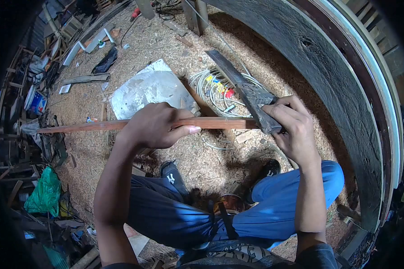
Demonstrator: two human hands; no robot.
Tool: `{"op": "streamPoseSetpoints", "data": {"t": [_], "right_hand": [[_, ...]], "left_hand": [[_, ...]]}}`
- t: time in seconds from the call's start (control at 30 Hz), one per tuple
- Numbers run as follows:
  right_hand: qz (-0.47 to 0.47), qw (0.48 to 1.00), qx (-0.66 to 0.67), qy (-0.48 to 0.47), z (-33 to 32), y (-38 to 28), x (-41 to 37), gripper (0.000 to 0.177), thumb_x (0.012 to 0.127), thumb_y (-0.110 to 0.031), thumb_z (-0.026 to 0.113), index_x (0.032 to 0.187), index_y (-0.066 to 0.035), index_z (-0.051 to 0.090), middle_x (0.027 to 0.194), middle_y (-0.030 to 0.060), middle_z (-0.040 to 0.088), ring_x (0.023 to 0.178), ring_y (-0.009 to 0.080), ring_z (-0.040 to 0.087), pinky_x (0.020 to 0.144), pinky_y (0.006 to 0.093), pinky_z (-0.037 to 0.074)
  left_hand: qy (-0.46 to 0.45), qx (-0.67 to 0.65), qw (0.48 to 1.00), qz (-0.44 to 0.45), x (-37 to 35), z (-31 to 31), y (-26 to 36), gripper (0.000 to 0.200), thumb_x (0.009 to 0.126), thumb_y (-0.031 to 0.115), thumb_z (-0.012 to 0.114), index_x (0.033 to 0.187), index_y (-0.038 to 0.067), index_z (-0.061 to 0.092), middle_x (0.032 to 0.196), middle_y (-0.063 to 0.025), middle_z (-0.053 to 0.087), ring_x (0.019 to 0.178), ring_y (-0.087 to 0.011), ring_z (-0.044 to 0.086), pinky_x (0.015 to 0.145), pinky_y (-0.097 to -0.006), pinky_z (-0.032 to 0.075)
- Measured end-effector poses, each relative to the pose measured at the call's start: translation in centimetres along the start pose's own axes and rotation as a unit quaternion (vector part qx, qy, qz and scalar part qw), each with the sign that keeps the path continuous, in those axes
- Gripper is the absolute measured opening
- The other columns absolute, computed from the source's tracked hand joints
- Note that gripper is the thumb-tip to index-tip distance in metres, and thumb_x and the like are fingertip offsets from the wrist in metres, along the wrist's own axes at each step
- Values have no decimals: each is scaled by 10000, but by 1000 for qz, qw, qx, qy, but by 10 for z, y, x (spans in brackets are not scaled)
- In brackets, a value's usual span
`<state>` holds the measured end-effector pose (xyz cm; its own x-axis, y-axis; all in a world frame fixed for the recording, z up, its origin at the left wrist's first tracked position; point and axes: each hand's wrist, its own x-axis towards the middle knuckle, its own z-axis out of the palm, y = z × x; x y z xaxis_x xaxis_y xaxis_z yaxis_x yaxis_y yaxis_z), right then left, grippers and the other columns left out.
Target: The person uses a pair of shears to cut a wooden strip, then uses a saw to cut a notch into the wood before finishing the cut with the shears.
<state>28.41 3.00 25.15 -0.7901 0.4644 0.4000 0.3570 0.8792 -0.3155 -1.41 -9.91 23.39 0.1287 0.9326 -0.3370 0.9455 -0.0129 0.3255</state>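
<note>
Gripping the reddish wooden strip between thumb and curled fingers, the left hand holds it aloft above the shavings-strewn floor, in front of the knees; the right hand is closed around the lower end of a dark tool, which crosses the strip near its right end. With no support visible beneath the strip, it could probably twist or dip if the left hand's hold loosens, and the tool might then skid off line or catch the fingers. The strip's long axis runs nearly level, left to right across the view, its narrow-looking far end pointing left; the tool slants from upper left to lower right.
</note>
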Motion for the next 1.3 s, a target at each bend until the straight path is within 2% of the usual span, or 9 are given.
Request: {"op": "streamPoseSetpoints", "data": {"t": [0.23, 0.3, 0.37, 0.47, 0.7, 0.83, 1.13, 1.3], "right_hand": [[1, 1000, 0, 2, 1, 0, 0, 380, 635, -48, 755, 1010, -75, 707, 878, 77, 680, 888, 272, 624, 782, 387, 533], [1, 1000, 2, 4, 2, -1, 0, 377, 635, -51, 755, 1009, -75, 708, 875, 78, 679, 888, 272, 624, 780, 387, 533], [13, 1000, 12, 1, 1, -3, 0, 404, 612, 13, 754, 1009, -43, 704, 859, 102, 664, 923, 280, 619, 794, 396, 519], [0, 1000, -7, 10, 1, -2, 1, 373, 634, -51, 756, 1003, -70, 707, 863, 81, 677, 885, 272, 624, 775, 386, 531], [0, 1000, -1, 7, 4, 0, 0, 373, 633, -47, 755, 1002, -69, 703, 862, 80, 675, 881, 272, 623, 767, 389, 532], [-2, 1000, -3, 8, 4, 0, 0, 375, 628, -48, 758, 998, -69, 701, 858, 78, 673, 878, 272, 624, 763, 389, 533], [0, 1000, -3, 9, 5, 0, 0, 392, 616, -40, 762, 1001, -71, 698, 847, 77, 668, 877, 272, 621, 762, 388, 529], [4, 1000, 1, 7, 5, -1, 0, 396, 616, -36, 761, 1005, -72, 696, 848, 76, 670, 876, 275, 619, 758, 388, 528]], "left_hand": [[2, 5, 1000, -4, 0, 0, 0, 435, 914, 503, 571, 1039, 107, 703, 634, -189, 590, 656, -392, 613, 627, -463, 460], [67, -64, 995, 24, 1, 6, -2, 679, 909, 623, 521, 693, -3, 671, 502, -215, 508, 540, -429, 568, 582, -514, 462], [69, -64, 995, 29, 0, 5, -1, 661, 909, 619, 523, 713, 8, 678, 500, -209, 505, 536, -421, 566, 577, -511, 459], [76, -64, 994, 41, 1, 4, -1, 629, 912, 611, 526, 752, 26, 690, 498, -199, 499, 530, -410, 563, 570, -506, 454], [58, -61, 996, 26, 0, 0, 1, 560, 916, 587, 534, 852, 62, 719, 519, -198, 517, 557, -413, 574, 587, -503, 460], [82, -85, 992, 49, 0, 1, 1, 565, 910, 592, 536, 852, 63, 724, 524, -201, 523, 563, -413, 580, 591, -504, 463], [56, -45, 997, 28, 1, 0, -1, 529, 904, 591, 537, 866, 94, 714, 536, -201, 535, 576, -417, 587, 598, -507, 470], [81, -95, 991, 48, 1, 1, 1, 477, 899, 547, 576, 933, 89, 706, 570, -194, 571, 609, -401, 621, 609, -490, 486]]}}
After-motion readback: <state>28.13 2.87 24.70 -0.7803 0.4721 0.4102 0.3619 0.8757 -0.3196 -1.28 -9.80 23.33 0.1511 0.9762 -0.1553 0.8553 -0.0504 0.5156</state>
